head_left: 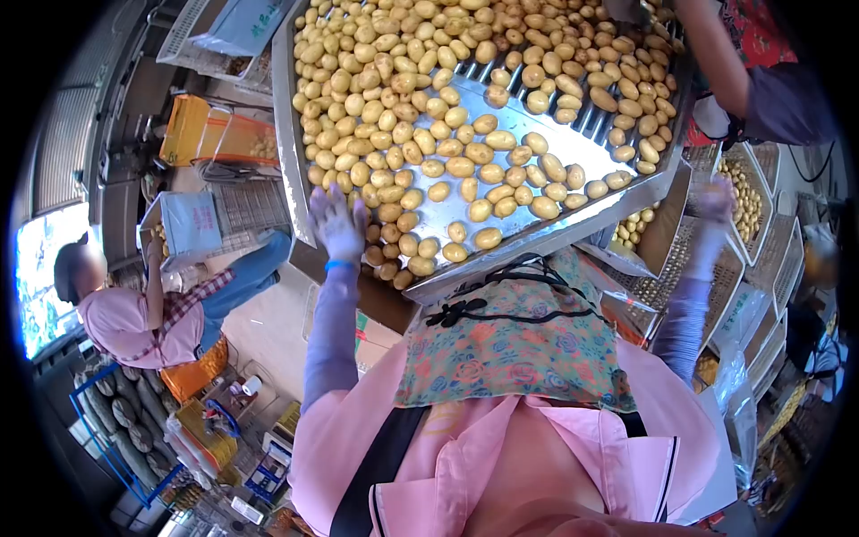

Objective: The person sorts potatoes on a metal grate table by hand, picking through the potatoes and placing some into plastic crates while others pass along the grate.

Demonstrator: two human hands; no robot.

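Note:
Many yellow-brown potatoes (429,148) lie on a metal sorting tray (592,215) with slotted bars toward its back right. At the tray's left edge, beside the potatoes, my left hand (337,225) wears a pale glove, its fingers spread and nothing seen in it. My right hand (716,199) is out to the right, beyond the tray, near a crate of potatoes (744,199). It is small and blurred there, and its fingers cannot be made out. Below the tray's front corner, more potatoes (633,229) show in a box.
A co-worker's arm (720,63) reaches over the tray's back right. Another person (143,313) sits at the left by a crate with a blue bag (191,222). Plastic crates (769,268) stand at the right. An orange crate (215,132) stands at the back left.

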